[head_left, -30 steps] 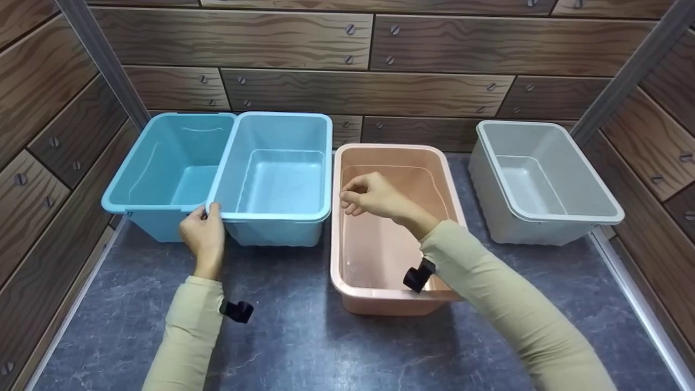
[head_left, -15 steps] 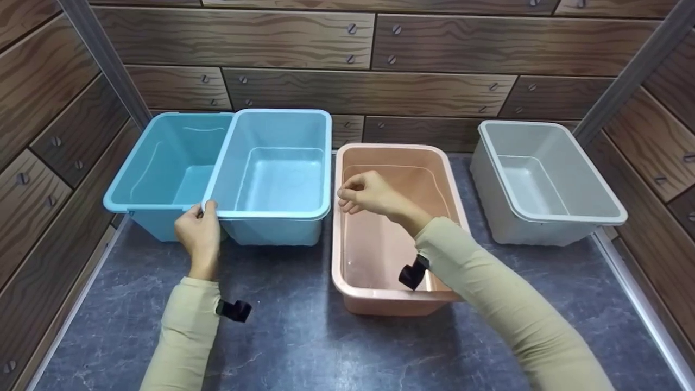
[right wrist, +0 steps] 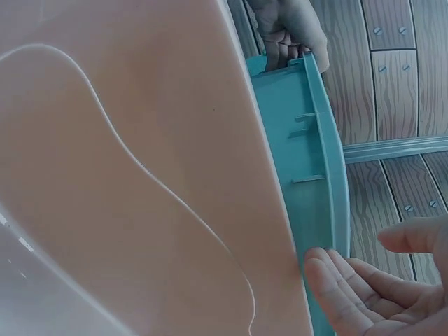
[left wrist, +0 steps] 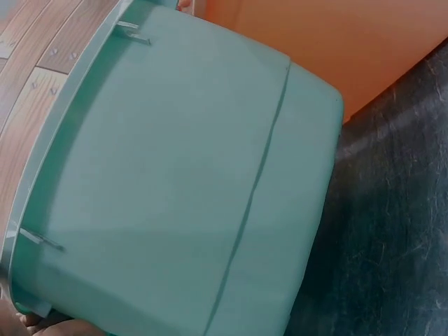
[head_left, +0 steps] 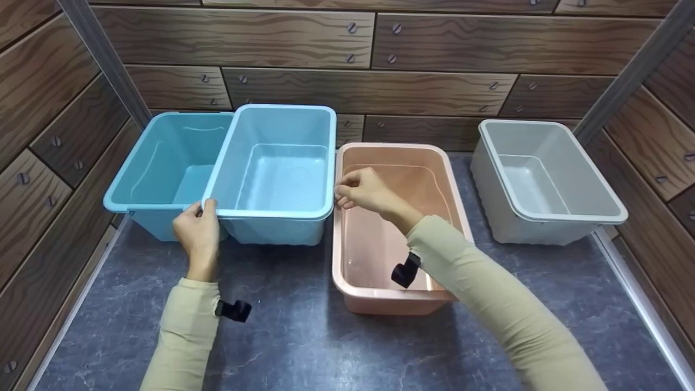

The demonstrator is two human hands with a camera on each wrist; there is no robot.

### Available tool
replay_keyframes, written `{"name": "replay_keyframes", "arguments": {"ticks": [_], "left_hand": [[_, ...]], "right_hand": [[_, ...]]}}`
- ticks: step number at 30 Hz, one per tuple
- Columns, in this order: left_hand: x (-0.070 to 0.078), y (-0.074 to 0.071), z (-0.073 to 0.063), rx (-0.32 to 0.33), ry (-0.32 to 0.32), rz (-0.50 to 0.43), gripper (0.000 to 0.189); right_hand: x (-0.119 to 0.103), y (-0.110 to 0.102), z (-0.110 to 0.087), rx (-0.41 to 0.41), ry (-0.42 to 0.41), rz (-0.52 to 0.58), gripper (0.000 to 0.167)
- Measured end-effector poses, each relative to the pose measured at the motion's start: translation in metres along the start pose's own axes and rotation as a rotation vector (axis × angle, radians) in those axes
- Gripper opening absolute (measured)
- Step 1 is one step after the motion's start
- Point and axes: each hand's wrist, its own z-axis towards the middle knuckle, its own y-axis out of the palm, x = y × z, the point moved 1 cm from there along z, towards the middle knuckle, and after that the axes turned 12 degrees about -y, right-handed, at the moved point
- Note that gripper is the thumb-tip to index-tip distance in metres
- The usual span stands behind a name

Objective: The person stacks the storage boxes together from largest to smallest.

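My left hand [head_left: 196, 233] pinches the front left corner of a light blue plastic bin [head_left: 271, 214], thumb over the rim. In the left wrist view the bin's front wall [left wrist: 175, 168] fills most of the picture. At its right rim is my right hand [head_left: 365, 190], over the inner left side of a peach bin [head_left: 388, 295]. The right wrist view shows this hand's fingertips [right wrist: 322, 269] at the blue bin's side under the rim, the thumb held apart from them. A teal bin [head_left: 149, 207] stands left of the blue one, its right rim hidden behind it.
A grey bin [head_left: 567, 218] stands at the far right, a gap between it and the peach bin. Wood-patterned walls [head_left: 304, 38] enclose the back and sides. The bins stand on a dark marbled surface [head_left: 293, 336].
The light blue bin's far rim has shifted up in view, and its right side moved slightly right, closer to the right hand. The right hand has moved slightly left to its rim.
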Motion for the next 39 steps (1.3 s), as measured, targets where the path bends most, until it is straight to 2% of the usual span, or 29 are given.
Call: {"name": "replay_keyframes", "arguments": {"ticks": [4, 11, 15, 26, 32, 39], "left_hand": [[0.002, -0.001, -0.001, 0.004, 0.002, -0.008, 0.023], [0.004, -0.002, -0.003, 0.017, 0.003, 0.006, 0.023], [0.006, -0.004, -0.003, -0.001, -0.006, 0.011, 0.023], [0.011, -0.009, -0.004, -0.007, -0.020, -0.007, 0.025], [0.015, -0.009, -0.006, -0.013, -0.025, -0.001, 0.025], [0.016, -0.010, -0.008, -0.007, -0.007, 0.005, 0.024]], "right_hand": [[0.002, 0.001, 0.002, 0.014, 0.014, 0.011, 0.029], [0.003, 0.003, 0.006, 0.089, 0.043, 0.008, 0.032], [0.002, 0.006, 0.008, 0.125, 0.033, 0.012, 0.032], [0.004, 0.013, 0.013, 0.165, 0.017, -0.003, 0.034], [0.003, 0.018, 0.015, 0.157, 0.020, 0.054, 0.036], [0.002, 0.020, 0.017, 0.210, 0.066, 0.073, 0.032]]}}
